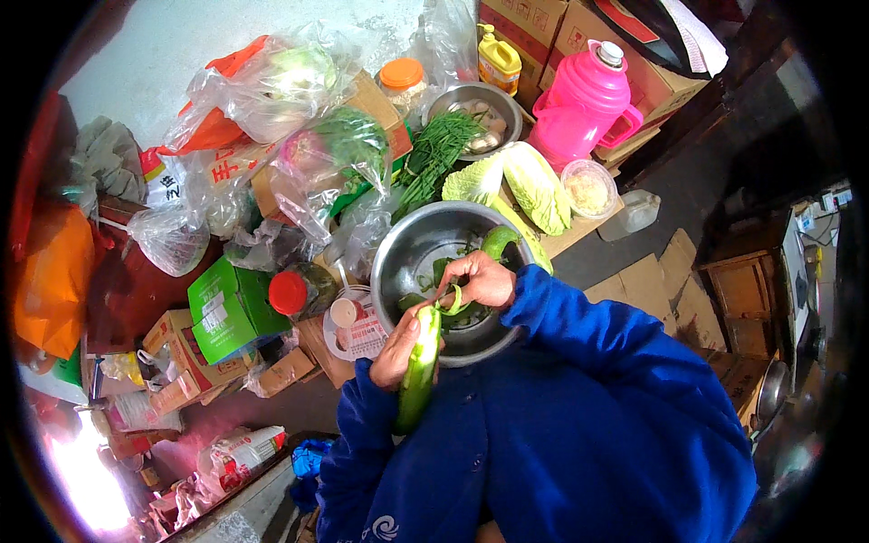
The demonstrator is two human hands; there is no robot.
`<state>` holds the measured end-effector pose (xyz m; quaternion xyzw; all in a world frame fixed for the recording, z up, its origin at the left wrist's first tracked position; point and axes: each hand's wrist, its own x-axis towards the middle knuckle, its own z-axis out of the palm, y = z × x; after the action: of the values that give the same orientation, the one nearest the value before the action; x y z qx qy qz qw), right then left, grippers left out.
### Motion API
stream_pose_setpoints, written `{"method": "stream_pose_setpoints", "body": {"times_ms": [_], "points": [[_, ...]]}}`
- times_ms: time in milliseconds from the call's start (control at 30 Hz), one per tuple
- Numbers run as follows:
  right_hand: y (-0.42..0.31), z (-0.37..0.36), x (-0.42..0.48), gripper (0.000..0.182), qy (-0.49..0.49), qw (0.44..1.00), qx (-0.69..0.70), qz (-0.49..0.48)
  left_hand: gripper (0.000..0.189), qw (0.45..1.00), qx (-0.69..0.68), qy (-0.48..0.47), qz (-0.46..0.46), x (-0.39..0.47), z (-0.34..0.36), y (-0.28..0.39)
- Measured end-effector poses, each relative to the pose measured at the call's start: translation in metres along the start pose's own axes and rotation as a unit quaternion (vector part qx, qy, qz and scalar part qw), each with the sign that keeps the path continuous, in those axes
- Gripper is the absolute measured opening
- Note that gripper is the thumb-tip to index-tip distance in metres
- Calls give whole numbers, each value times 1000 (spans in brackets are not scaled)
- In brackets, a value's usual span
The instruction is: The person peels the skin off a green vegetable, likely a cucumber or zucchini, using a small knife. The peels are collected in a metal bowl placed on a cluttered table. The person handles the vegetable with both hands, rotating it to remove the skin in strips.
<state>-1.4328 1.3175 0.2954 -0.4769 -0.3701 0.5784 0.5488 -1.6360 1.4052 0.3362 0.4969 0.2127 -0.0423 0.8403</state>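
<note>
My left hand (399,353) is wrapped around a long green gourd-like vegetable (419,387), tilted, its upper end pale where the skin is off. My right hand (483,279) is at that upper end, fingers pinching a pale green curved strip (456,300) that looks like peel; whether a blade is hidden in the fingers cannot be seen. Both hands are over the near part of a steel basin (400,251). Dark green peelings (424,279) lie on its bottom, and another curved green vegetable (501,239) rests against its far right side.
Beyond the basin are halved napa cabbage (536,186), green chives (434,153), a steel bowl of eggs (449,102) and a pink thermos (587,102). A tub of shredded food (588,190) stands right. Leftward are a red-lidded jar (288,293) and a green box (227,312).
</note>
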Motion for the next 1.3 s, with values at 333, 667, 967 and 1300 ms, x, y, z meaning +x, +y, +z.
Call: {"method": "stream_pose_setpoints", "body": {"times_ms": [333,667,967,1300], "points": [[0,3,2,19,39,997,58,-33,58,973,-172,-135,78,1,-10,-9],[-2,48,-9,23,-46,970,-141,-191,47,980,-173,51,86,12,-18,-15],[2,32,-4,22,-11,966,-192,-174,49,991,-124,41,20,10,-12,-11],[-6,14,-2,9,21,998,22,-62,48,983,-186,-3,4,10,-8,-9]]}}
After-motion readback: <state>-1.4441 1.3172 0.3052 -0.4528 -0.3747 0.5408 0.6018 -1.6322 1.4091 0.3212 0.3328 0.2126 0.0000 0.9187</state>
